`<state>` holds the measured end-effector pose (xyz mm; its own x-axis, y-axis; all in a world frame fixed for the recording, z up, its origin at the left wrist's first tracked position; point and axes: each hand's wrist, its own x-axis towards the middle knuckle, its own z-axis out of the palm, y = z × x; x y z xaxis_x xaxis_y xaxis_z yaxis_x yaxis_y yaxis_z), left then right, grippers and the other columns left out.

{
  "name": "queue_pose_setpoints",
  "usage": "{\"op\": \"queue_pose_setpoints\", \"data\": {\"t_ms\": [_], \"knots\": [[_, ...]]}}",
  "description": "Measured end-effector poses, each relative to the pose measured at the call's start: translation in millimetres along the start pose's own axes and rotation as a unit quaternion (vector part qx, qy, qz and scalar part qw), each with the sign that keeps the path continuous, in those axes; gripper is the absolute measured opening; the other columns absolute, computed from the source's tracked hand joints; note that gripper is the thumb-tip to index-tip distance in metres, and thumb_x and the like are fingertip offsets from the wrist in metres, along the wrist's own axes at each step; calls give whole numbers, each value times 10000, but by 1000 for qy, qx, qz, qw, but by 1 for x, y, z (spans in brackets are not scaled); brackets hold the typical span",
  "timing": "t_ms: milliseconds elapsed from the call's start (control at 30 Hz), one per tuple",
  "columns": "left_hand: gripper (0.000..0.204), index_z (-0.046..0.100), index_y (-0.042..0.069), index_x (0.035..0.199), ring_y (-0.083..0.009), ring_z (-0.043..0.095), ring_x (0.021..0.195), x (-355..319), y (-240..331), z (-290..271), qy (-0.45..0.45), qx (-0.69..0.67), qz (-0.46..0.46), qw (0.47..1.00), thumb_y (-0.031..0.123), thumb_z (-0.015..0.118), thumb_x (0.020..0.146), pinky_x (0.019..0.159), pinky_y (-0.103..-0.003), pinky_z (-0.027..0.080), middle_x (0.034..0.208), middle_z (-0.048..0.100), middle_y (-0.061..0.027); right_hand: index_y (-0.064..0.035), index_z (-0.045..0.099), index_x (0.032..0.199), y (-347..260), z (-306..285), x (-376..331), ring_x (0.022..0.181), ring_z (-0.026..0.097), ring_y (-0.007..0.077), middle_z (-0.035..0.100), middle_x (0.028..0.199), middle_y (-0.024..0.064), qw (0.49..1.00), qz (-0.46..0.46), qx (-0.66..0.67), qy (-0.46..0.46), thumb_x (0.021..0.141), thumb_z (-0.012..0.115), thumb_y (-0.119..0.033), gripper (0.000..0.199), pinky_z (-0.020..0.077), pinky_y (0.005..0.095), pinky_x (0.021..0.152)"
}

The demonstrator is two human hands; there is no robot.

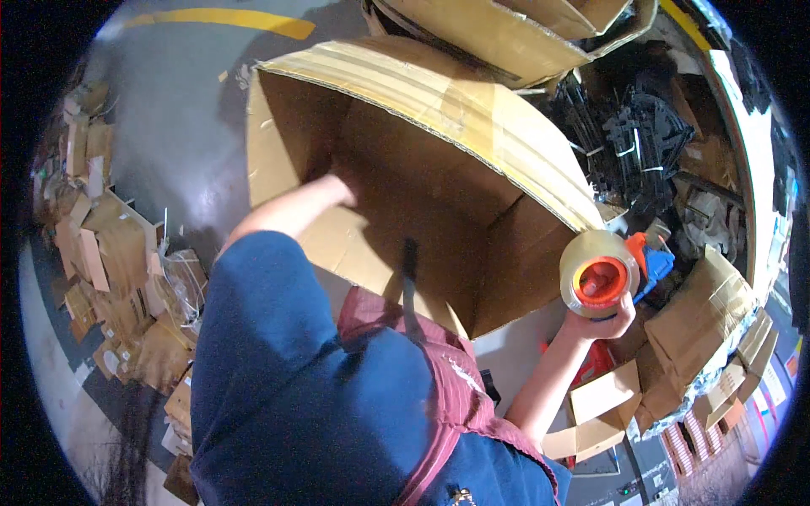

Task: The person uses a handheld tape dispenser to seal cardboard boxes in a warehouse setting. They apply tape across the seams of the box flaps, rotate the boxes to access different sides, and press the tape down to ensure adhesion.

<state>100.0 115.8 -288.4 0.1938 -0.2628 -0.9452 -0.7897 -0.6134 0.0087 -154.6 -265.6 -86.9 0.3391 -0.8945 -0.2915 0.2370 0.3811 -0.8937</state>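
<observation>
A large cardboard box [422,194] stands in front of me with its open side facing me, and strips of tape run along its upper panel. My left hand [342,179] reaches inside, near the left inner wall. Its fingers fade into the shadow there, so I cannot make out what they touch. At the right edge of the box, my right hand [614,319] grips a tape dispenser [648,260] with orange and blue parts. A wide roll of clear tape [575,268] with an orange hub sits on it, close to the box's right corner.
Another open carton [489,38] stands just beyond the box. Black bundled parts [645,135] lie at the far right. Flattened and opened cardboard [700,312] is heaped at the near right, with more cardboard [118,253] along the left. A yellow line [219,17] marks the grey floor.
</observation>
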Motion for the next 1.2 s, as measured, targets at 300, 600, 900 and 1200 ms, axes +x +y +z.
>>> {"op": "queue_pose_setpoints", "data": {"t_ms": [300, 600, 900, 1200], "knots": [[801, 427, 96, 1513, -315, 301, 1490, -136, 88, 95, 184, -214, 340, 897, 165, 713, 768, 1247, -480, 203, 1583, 381, -161, 92, 551, 1245, -40, -28, -73, 590, 590, 179, 608, 768, 86, 980, 7, -113, -162, 702, 604, -213, 625, 573, 345, 736], [544, 573, 96, 1347, -358, 594, 1106, -109, 119, 123, 419, -7, 179, 890, 88, 596, 804, 968, -481, 503, 1155, 627, -171, -32, 576, 986, -5, -128, -117, 547, 559, 234, 542, 644, 79, 963, 226, -88, -117, 771, 620, -197, 275, 568, 453, 709], [314, 676, 122, 1052, -335, 675, 792, -148, 98, 75, 450, 9, 235, 861, 73, 640, 744, 684, -450, 556, 853, 677, -119, -27, 598, 941, -20, -131, -121, 649, 601, 213, 581, 685, 79, 977, 156, -36, -142, 796, 616, -228, 247, 570, 445, 767], [382, 641, 54, 1092, -356, 689, 792, -330, 124, -9, 603, -23, 224, 766, 87, 654, 712, 694, -451, 563, 846, 690, -172, -11, 586, 825, -110, -161, -114, 669, 587, 205, 575, 727, 72, 976, 19, 147, -160, 797, 596, -212, 203, 532, 398, 784]]}}
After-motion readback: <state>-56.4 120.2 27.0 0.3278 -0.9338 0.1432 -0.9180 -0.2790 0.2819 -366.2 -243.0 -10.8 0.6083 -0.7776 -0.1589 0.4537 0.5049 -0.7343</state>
